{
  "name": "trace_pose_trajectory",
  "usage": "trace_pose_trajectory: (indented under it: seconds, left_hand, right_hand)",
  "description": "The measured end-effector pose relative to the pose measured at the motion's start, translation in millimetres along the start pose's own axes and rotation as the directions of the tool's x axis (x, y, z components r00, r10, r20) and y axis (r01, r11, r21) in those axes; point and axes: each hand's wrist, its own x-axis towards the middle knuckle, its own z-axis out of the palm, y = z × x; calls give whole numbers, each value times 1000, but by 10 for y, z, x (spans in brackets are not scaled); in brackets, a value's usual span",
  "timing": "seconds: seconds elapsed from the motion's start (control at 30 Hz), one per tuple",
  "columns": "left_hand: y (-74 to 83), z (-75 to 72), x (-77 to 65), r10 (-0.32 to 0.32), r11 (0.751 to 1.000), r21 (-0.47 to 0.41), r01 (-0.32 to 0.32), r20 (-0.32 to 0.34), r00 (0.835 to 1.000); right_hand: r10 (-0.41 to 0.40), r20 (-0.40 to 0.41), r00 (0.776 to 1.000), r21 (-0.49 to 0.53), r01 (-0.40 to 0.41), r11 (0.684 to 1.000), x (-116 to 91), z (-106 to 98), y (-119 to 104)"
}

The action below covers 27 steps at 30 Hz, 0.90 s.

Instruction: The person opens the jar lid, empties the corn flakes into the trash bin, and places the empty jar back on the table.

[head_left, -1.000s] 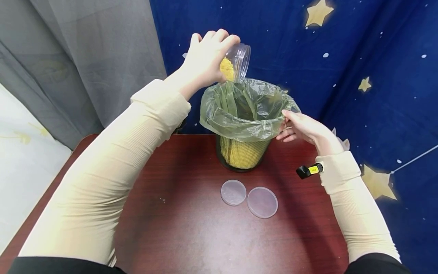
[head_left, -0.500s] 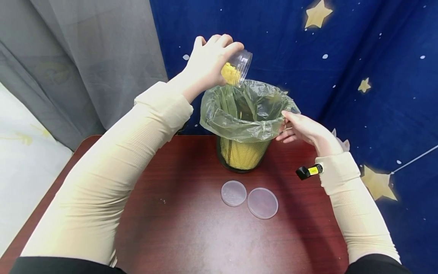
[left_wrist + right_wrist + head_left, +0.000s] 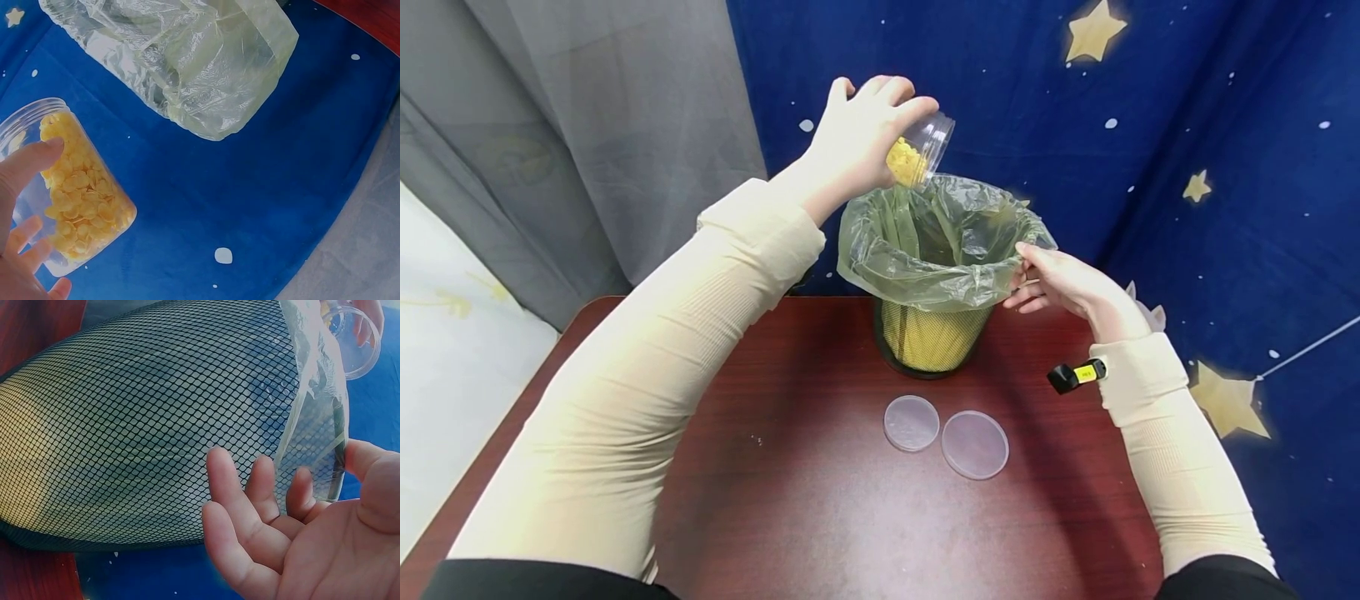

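Observation:
High over the far left rim of a black mesh wastebasket (image 3: 137, 419), my left hand (image 3: 857, 142) grips a clear plastic jar (image 3: 934, 137). The jar is tipped with its mouth towards the basket, and yellow flakes (image 3: 84, 206) lie along its lower side. A thin green bin bag (image 3: 925, 279) lines the basket and folds out over its rim. My right hand (image 3: 1060, 279) holds the basket's near right rim, thumb on top and fingers bent below against the mesh and bag. Yellow material (image 3: 936, 337) shows through the mesh low in the basket.
Two round clear lids (image 3: 912, 422) lie side by side on the dark red table (image 3: 820, 500), in front of the basket. A blue star-patterned curtain (image 3: 1187, 108) hangs close behind, and a grey curtain (image 3: 625, 108) hangs to the left.
The left hand has moved slightly down and right, tipping the jar further, and the flakes have slid towards its mouth. A small yellow bit showed inside the bag half a second ago. The right hand holds still.

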Motion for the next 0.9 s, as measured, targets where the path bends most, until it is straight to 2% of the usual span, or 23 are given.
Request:
trace_pose_trajectory:
  seconds: [0.9]
  left_hand:
    - [-10,6,-10,30,999,34,-30,1,1000]
  right_hand:
    - [0,5,1000,-6,0,1000,2,-12,-4]
